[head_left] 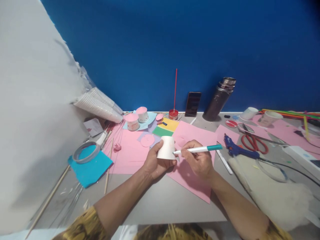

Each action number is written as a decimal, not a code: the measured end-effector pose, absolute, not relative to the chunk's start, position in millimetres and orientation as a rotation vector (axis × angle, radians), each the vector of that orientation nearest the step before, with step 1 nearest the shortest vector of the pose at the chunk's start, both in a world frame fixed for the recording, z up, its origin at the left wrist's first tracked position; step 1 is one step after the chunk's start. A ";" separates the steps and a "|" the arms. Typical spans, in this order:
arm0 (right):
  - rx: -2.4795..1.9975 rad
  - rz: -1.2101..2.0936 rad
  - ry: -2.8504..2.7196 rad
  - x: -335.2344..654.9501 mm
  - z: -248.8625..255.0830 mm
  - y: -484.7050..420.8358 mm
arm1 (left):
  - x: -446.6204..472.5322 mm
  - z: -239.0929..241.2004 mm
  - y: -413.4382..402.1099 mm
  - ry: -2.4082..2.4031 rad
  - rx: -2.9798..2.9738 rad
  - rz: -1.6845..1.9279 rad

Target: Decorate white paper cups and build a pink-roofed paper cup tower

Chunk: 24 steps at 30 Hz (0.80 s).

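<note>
The left hand (153, 164) clasps an upturned paper cup (165, 148); the right hand (200, 164) pinches a near-level marker (201, 149), tip at the cup's lower right.

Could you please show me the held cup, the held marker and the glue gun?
Held cup (165, 149): head view, side wall.
Held marker (199, 149): head view, white barrel.
Glue gun (238, 150): head view, blue body.

The foremost tapered paper cup (165, 150) was white; the slim plastic marker (200, 149) was white with a teal end. The broad flat paper sheet (198, 133) was pink, the angular paper piece (100, 163) turquoise, the smooth wall (150, 50) deep blue. The left cloth sleeve (86, 224) was mustard yellow with dark blotches. The pistol-shaped plastic glue gun (237, 147) was dark blue, the cylindrical metal flask (217, 104) dark grey with a silvery neck.
</note>
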State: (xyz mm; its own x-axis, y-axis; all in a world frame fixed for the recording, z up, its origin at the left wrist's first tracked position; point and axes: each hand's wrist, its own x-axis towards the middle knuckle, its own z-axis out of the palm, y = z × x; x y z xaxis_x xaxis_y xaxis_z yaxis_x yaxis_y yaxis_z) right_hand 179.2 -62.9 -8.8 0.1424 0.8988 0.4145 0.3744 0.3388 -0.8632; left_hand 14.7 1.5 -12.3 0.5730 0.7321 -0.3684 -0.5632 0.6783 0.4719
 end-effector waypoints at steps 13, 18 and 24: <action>-1.065 0.733 -1.254 181.5 -0.8 -59.8 | 10.3 -12.3 2.8 0.496 0.318 0.721; -1.086 0.657 -1.198 181.1 -0.1 -58.8 | 9.9 -12.6 3.8 0.482 0.331 0.745; -1.110 0.623 -1.099 187.5 -7.3 -52.9 | 5.7 -7.9 8.5 0.545 0.319 0.756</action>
State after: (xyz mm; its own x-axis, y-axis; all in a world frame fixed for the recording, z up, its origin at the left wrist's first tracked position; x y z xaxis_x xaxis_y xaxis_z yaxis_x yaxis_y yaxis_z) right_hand 187.5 -52.9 -7.3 0.3736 0.8473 0.3776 0.1107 0.3634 -0.9250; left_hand 5.7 8.5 -7.9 0.5999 0.7196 -0.3497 -0.5594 0.6898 0.4597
